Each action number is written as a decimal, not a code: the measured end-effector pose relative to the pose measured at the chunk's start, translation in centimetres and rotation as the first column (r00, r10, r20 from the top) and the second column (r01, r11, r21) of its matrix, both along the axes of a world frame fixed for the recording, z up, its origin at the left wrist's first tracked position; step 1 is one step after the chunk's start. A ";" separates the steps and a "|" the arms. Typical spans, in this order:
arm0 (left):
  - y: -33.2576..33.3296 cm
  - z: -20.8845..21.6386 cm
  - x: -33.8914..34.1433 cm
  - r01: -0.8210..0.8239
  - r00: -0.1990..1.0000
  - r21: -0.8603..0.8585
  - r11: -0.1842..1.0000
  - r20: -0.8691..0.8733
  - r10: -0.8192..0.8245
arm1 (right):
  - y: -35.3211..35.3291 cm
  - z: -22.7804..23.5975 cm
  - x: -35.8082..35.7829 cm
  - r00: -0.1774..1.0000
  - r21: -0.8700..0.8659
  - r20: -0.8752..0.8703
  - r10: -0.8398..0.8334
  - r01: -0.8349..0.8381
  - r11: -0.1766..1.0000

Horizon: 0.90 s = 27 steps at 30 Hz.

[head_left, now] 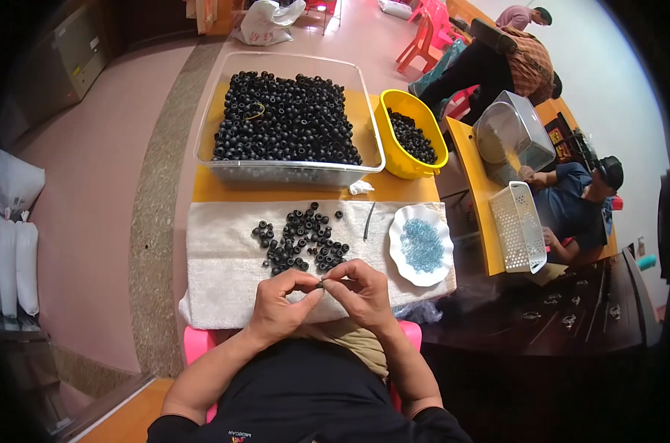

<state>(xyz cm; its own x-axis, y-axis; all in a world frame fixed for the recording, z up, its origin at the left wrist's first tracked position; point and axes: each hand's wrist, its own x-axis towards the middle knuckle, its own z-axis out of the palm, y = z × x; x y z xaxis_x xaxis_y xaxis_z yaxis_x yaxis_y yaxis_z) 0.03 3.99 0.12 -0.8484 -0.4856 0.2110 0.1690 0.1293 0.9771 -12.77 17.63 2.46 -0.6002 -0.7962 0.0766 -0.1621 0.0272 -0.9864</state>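
Small dark piece [320,285] held between both hands, with loose black parts [279,255] beyond.
The piece is pinched between the fingertips of the left hand [282,299] and the right hand [363,292], above the near part of the pale cloth [220,273]; the fingers hide much of its shape. The loose parts are short and rounded, many showing a central hole; they lie scattered at mixed angles, some touching, just on the far side of the hands.

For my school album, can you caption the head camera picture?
Left hand and right hand pinch a small dark piece near black beads.
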 end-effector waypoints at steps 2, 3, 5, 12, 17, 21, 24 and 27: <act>0.3 -0.4 0.0 -0.004 1.000 0.122 0.992 0.017 0.002 | -0.2 0.4 0.3 0.989 -0.006 -0.146 -0.005 0.004 1.000; 0.4 -0.4 -0.1 -0.005 1.000 0.218 0.976 0.006 0.003 | -0.3 0.7 0.4 0.958 -0.011 -0.287 -0.008 0.005 1.000; 0.4 -0.3 -0.1 -0.001 1.000 0.312 0.950 -0.008 0.004 | -0.6 0.9 0.3 0.879 -0.070 -0.476 -0.019 -0.017 0.997; 0.5 -0.6 0.1 0.071 0.996 0.468 0.881 0.014 -0.087 | -1.0 1.1 0.6 0.536 -0.102 -0.843 -0.032 -0.101 0.990; 0.5 -0.1 0.0 0.139 0.986 0.529 0.837 0.001 -0.164 | -0.8 0.7 0.7 0.597 -0.144 -0.800 -0.060 -0.094 0.985; 1.1 -0.7 0.0 0.125 0.986 0.563 0.817 0.018 -0.164 | 0.3 0.1 0.2 0.667 -0.077 -0.745 0.003 -0.090 0.993; 1.3 -0.4 -0.2 0.116 0.988 0.575 0.810 0.017 -0.154 | 0.5 0.7 -1.5 0.678 -0.076 -0.732 -0.074 0.026 0.997; 1.2 -0.5 0.1 0.090 0.987 0.540 0.837 0.062 -0.146 | 0.3 2.5 -6.1 0.610 -0.134 -0.758 -0.233 0.203 0.970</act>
